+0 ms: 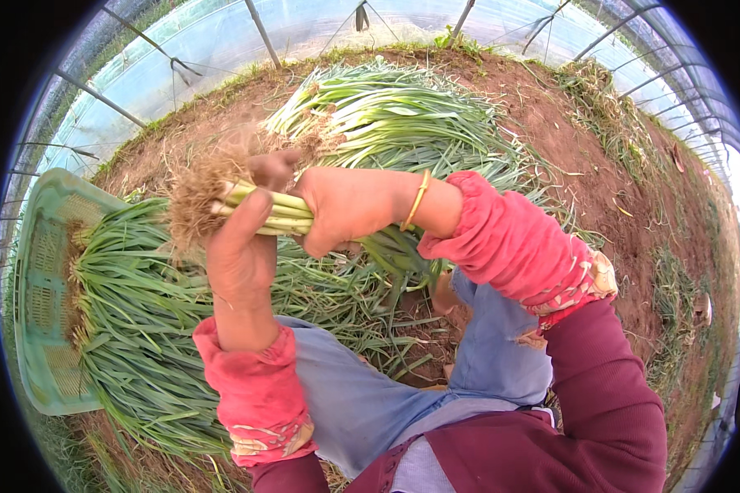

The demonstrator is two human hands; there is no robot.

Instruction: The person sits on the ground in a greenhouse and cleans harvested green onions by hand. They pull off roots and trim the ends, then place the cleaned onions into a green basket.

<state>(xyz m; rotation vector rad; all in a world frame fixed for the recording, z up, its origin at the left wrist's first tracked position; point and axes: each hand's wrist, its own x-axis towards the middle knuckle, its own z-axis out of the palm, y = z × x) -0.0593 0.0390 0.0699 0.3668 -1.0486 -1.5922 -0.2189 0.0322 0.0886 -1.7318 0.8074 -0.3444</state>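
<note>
My right hand is wrapped around the pale stems of a bunch of green garlic, or similar leek-like greens. The bunch lies nearly level above my lap, its shaggy brown roots to the left and its leaves hanging down at the right. Just by the roots, my left hand is around the stem bases, thumb on the near side. Its fingers on the far side are blurred, as are some root hairs. A yellow bangle circles my right wrist.
At the left, a green plastic crate holds greens with roots against its wall. A large pile of greens lies ahead on brown soil. Loose leaves cover the ground before my knees. Plastic sheeting on metal poles borders the plot.
</note>
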